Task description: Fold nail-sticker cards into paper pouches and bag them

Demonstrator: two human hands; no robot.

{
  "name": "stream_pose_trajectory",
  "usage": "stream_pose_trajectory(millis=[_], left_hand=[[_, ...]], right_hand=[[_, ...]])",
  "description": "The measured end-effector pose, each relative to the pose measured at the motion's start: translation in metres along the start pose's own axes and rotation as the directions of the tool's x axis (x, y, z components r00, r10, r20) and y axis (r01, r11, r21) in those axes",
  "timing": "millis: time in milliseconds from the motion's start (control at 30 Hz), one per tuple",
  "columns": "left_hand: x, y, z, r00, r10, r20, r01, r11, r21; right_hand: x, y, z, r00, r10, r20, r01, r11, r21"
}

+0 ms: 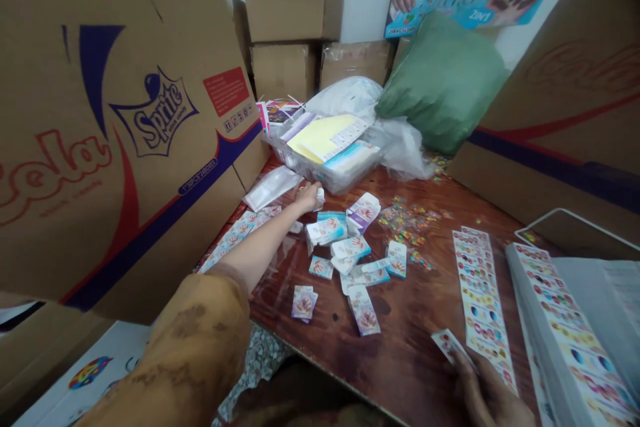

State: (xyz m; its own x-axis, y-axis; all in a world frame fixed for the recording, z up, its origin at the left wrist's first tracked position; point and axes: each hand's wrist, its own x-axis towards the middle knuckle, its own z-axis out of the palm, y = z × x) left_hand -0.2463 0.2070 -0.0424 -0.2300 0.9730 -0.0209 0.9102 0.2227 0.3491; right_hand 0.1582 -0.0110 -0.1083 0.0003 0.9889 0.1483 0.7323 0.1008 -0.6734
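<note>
Muted, cool indoor light leaves a pale sheen on the glossy red-brown wooden table, as wide-angle distortion slants the tall brown cardboard carton at left and the small white printed card blurs.

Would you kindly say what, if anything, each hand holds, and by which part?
Right hand: a printed card, by its near end. Left hand: at something white; hold unclear.
</note>
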Motion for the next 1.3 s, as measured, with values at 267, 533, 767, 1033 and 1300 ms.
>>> stream_pose_trajectory(millis=[267, 533, 767, 1033, 1300], left_hand=[[-0.020, -0.004, -0.013, 0.988, 0.096, -0.123, -0.110, 0.988, -0.110], [-0.078, 0.014, -0.057, 0.892, 0.288, -0.350, -0.431, 0.777, -0.459], [-0.131, 0.071, -0.032, 0.843, 0.483, -0.237, -0.466, 0.436, -0.769], [-0.120, 0.102, 0.008, 0.819, 0.539, -0.195, -0.554, 0.657, -0.511], [-0.135, 0.095, 0.003, 0.771, 0.561, -0.302, -0.637, 0.656, -0.406]], right_hand=[[-0.002, -0.014, -0.002, 0.999, 0.025, 0.032, -0.025, 1.000, -0.005], [-0.001, -0.011, 0.000, 0.999, 0.025, 0.039, -0.024, 0.999, -0.033], [-0.003, -0.017, 0.000, 1.000, 0.006, 0.010, -0.006, 1.000, -0.010], [-0.006, -0.015, 0.002, 0.999, -0.027, 0.022, 0.026, 0.999, 0.032], [-0.008, -0.018, 0.002, 0.998, -0.064, -0.025, 0.067, 0.992, 0.105]])
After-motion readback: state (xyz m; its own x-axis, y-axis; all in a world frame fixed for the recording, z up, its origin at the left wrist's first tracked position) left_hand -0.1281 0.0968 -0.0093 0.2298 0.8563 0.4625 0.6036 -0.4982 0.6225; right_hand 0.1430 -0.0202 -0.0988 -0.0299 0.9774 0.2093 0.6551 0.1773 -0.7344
